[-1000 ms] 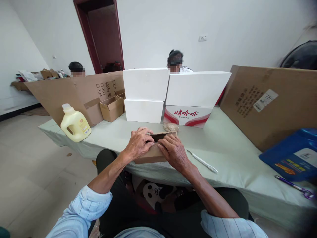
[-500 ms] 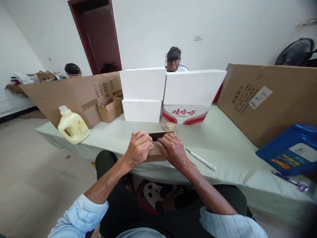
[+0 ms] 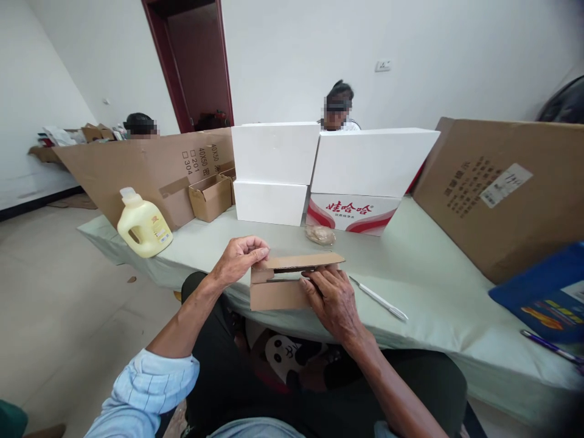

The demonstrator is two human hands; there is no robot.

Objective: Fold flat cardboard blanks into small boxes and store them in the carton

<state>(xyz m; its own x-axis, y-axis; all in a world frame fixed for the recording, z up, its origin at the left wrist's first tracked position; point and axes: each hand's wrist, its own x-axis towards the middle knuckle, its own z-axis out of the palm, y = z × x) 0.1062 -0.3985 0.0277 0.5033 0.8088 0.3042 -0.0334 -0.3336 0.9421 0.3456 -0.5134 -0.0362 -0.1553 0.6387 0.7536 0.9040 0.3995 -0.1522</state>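
A small brown cardboard box (image 3: 277, 296) sits near the table's front edge, its lid flap partly folded over a dark gap. My left hand (image 3: 239, 260) has thumb and fingers closed at the flap's left corner. Over the right end curls my right hand (image 3: 332, 299), its fingertips partly hidden at the gap. A slim white pen-like tool with a thin metal tip (image 3: 379, 299) lies just right of that hand. Behind the box rests a clear-wrapped beige bundle (image 3: 320, 235).
White boxes (image 3: 276, 153) and a red-lettered carton (image 3: 347, 213) stand behind. Left are a yellow jug (image 3: 145, 225) and an open cardboard box (image 3: 212, 199). A large carton (image 3: 502, 194), blue container (image 3: 542, 304) and purple tool (image 3: 547, 347) are right. Two people sit beyond.
My left hand has moved left and slightly up to the box's corner. The flap has come down over more of the opening. The view has shifted slightly.
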